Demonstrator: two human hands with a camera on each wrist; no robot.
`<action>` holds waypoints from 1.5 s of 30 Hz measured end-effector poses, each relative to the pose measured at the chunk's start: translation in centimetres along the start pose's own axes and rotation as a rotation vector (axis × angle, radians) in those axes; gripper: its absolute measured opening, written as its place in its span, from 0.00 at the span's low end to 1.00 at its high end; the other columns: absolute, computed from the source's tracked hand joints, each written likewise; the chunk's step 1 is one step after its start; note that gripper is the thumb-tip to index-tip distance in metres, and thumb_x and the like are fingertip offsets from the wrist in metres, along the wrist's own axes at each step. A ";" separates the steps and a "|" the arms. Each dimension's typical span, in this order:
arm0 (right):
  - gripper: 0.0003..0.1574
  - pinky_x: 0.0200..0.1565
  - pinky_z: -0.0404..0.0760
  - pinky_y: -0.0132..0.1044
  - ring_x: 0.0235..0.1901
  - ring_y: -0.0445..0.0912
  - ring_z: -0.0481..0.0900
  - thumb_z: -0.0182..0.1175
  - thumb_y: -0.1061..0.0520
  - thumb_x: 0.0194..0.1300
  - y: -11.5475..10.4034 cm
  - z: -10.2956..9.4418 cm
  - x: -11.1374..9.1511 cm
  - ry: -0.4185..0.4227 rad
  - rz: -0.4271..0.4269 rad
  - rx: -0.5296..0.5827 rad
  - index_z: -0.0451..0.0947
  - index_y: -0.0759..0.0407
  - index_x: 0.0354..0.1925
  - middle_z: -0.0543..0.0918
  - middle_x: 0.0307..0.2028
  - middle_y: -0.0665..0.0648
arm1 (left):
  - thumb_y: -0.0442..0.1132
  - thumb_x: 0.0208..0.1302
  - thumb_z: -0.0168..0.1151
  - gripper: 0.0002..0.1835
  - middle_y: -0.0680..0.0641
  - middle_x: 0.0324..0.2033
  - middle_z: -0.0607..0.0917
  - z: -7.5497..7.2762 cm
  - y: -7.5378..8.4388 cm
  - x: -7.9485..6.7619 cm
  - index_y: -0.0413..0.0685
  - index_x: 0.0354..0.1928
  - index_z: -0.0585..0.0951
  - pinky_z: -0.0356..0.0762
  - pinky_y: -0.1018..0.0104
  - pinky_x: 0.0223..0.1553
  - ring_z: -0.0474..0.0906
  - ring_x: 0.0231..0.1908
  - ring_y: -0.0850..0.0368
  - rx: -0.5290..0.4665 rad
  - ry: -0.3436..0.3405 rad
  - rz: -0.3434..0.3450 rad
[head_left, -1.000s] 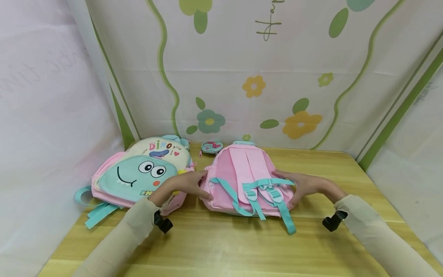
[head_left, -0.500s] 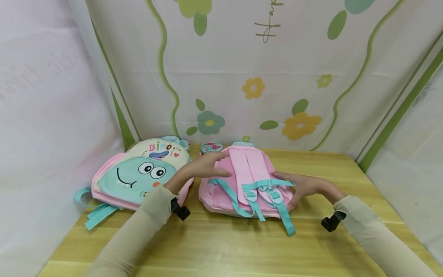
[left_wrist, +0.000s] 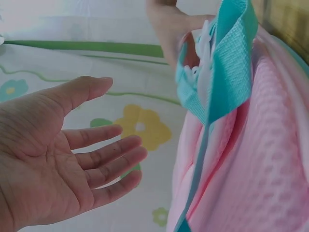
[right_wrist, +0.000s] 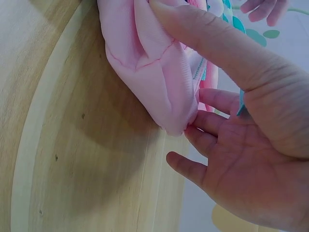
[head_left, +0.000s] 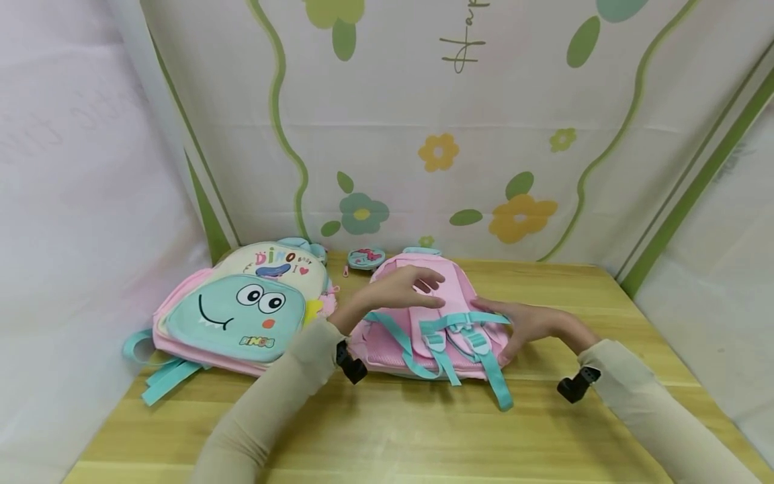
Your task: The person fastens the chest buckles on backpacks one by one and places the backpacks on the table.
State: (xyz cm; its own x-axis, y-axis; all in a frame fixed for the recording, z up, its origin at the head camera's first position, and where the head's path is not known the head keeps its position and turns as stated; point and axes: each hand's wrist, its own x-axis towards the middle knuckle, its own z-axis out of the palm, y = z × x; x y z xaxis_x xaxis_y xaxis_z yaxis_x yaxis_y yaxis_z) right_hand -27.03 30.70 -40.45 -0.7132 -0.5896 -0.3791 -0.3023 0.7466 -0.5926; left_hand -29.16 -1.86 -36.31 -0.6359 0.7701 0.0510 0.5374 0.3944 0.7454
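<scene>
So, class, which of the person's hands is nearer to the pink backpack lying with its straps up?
The right hand: it touches the side of the pink backpack, while the left hand hovers above it, apart from the fabric.

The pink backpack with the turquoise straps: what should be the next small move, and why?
Perhaps lower the left hand to the turquoise strap, which lies on top: this hand hangs open, apart from the backpack, while the right hand touches its side.

Head view bright; soft shadows on table [head_left: 435,437].
</scene>
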 end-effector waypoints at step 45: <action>0.80 0.70 0.52 0.75 0.78 0.70 0.44 0.82 0.46 0.48 -0.2 0.1 -0.3 -0.007 -0.028 0.011 0.40 0.58 0.82 0.45 0.81 0.69 | 0.41 0.60 0.75 0.09 0.54 0.30 0.82 6.4 -0.5 4.1 0.47 0.40 0.86 0.71 0.75 0.36 0.73 0.31 0.65 0.089 0.055 -0.019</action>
State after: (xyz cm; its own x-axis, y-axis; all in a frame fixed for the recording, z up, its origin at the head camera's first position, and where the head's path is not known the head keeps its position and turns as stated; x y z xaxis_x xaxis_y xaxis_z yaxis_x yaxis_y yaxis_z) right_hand -26.71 30.77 -40.28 -0.6998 -0.6127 -0.3674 -0.3150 0.7262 -0.6111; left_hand -28.52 4.27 -40.74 -0.6749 0.7340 0.0755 0.5703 0.4539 0.6847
